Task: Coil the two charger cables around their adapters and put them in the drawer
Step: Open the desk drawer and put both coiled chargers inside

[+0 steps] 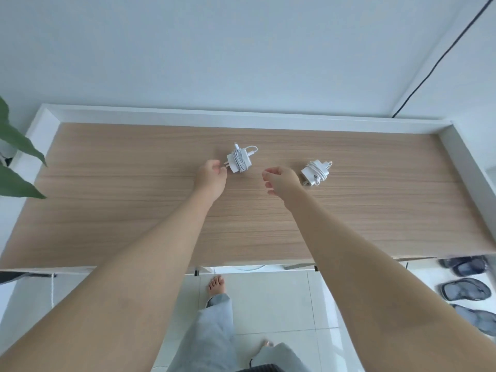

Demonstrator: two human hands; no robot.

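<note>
A: What is the top (241, 210) made of?
B: Pale wood-grain board, matt, with fine straight lines running left to right. A smooth white frame (241, 118) edges it.

A: And the chargers?
B: Both are smooth white plastic. The left charger (239, 162) has a white cable wound round it, and two small metal-looking pins. The right charger (314, 173) looks the same, with a slight sheen.

A: The surroundings?
B: The wall (214, 49) is plain matt white. The floor (268, 304) is glossy pale tile. The trousers (212, 334) are light denim cloth. The sandals (464, 289) look like dark rubber.
</note>
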